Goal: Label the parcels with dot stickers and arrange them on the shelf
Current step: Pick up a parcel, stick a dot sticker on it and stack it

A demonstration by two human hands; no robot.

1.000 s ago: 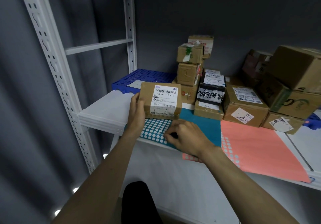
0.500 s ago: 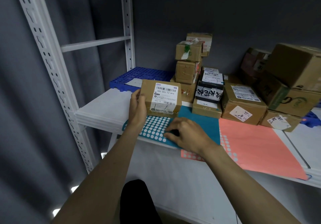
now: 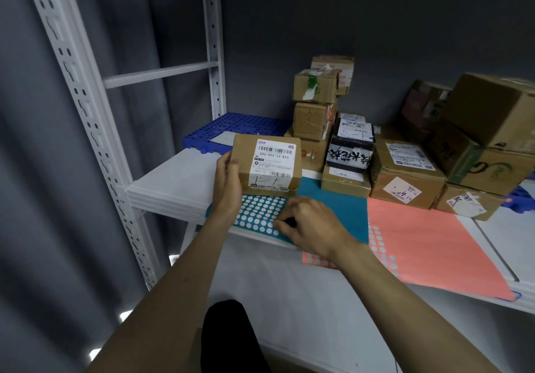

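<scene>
1. While the left hand [image 3: 228,181] grips a small cardboard parcel [image 3: 267,170] tilted on edge on the white shelf [image 3: 173,181], the teal dot-sticker sheet [image 3: 260,213] lies flat just below it
2. The right hand [image 3: 307,225], nearer the dots, curls its fingertips [image 3: 279,224] onto the sheet's near edge, apparently picking at one sticker
3. The parcel's label faces up, just above that hand

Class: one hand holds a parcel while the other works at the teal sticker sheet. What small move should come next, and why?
Probably peel one dot free and lift it towards the parcel. The right hand is pinching at the near edge of the teal dot sheet, while the left hand grips the parcel tilted up, label facing the person. No dot shows on it yet.
</scene>
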